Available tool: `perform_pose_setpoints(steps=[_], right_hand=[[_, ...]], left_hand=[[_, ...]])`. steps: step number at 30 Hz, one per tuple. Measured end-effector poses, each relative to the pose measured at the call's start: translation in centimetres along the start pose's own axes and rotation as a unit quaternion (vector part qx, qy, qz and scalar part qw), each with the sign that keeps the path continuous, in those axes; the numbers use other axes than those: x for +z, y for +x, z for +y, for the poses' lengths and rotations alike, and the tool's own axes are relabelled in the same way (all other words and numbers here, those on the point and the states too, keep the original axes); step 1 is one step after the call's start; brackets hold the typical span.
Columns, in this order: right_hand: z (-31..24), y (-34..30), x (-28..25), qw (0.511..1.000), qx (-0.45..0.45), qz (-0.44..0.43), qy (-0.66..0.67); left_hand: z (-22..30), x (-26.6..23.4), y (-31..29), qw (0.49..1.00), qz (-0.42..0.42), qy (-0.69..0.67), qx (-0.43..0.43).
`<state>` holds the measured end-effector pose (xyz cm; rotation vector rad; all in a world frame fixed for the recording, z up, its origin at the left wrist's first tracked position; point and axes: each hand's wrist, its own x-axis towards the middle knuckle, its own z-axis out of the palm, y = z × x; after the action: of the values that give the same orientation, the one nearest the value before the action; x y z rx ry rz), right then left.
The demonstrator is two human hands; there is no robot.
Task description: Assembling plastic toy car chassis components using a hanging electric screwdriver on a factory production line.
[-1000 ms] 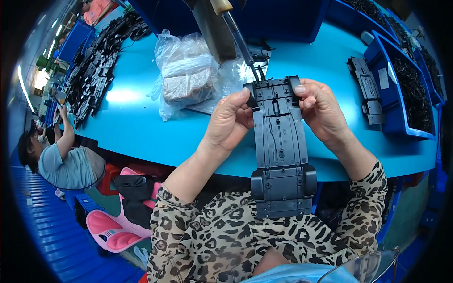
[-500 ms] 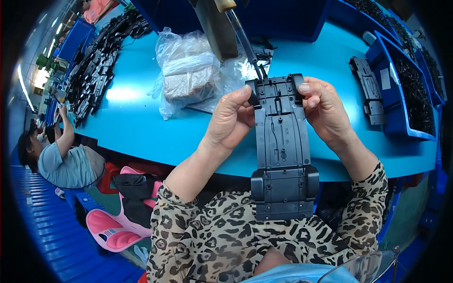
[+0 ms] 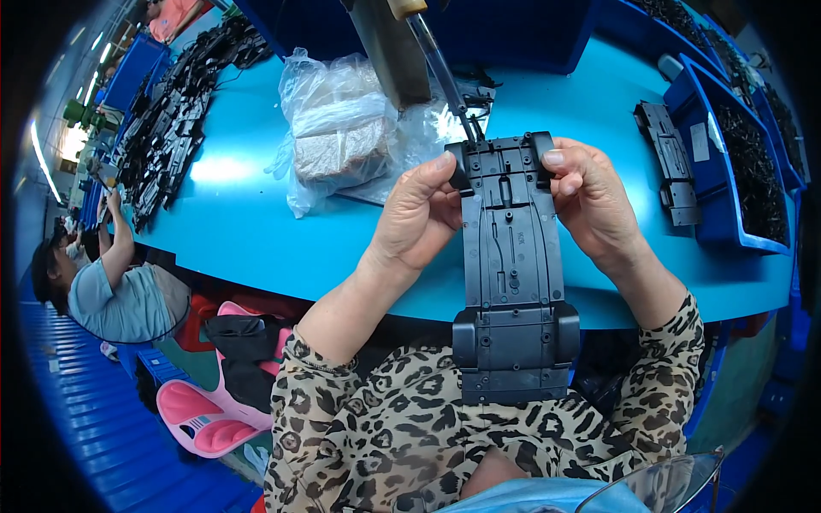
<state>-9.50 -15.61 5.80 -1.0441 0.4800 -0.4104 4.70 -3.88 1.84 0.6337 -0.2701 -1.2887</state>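
A long black plastic toy-car chassis (image 3: 515,248) is held lengthwise in front of me, its near end close to my chest. My left hand (image 3: 419,209) pinches it by the far left wheel arch, thumb on top. On the opposite arch, my right hand (image 3: 592,195) grips with its thumb along the edge; the other fingers curl beneath and are partly hidden. Right at the chassis's far end is the tip of a metal-shafted tool (image 3: 445,77) hanging from above. Whether that tip touches the plastic I cannot tell.
A plastic-wrapped block (image 3: 342,141) stands left of the tool. Another black chassis (image 3: 667,162) lies beside a blue bin (image 3: 727,162) of small black parts at the right. Black parts (image 3: 184,111) pile up at the far left. A person (image 3: 120,291) sits beyond a pink chair (image 3: 209,415).
Almost nothing differs. The chassis has shifted very slightly, and both hands keep the same hold on it.
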Motion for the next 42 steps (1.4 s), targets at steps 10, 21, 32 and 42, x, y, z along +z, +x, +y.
perform_pose_setpoints(steps=[10,21,32,42], right_hand=[[-0.10,-0.04,0.21,1.000,0.009,0.000,0.017],[-0.09,-0.10,0.20,1.000,0.004,0.000,0.020],[-0.04,-0.04,0.09,1.000,0.008,-0.004,0.024],[-0.12,-0.26,0.35,1.000,0.004,-0.006,0.020]], left_hand=[[-0.05,-0.01,0.00,1.000,-0.005,-0.006,-0.001],[0.14,0.06,-0.10,1.000,-0.015,-0.013,-0.004],[0.25,-0.06,-0.05,1.000,-0.013,0.001,-0.004],[0.09,-0.13,-0.20,0.999,-0.018,-0.027,-0.007]])
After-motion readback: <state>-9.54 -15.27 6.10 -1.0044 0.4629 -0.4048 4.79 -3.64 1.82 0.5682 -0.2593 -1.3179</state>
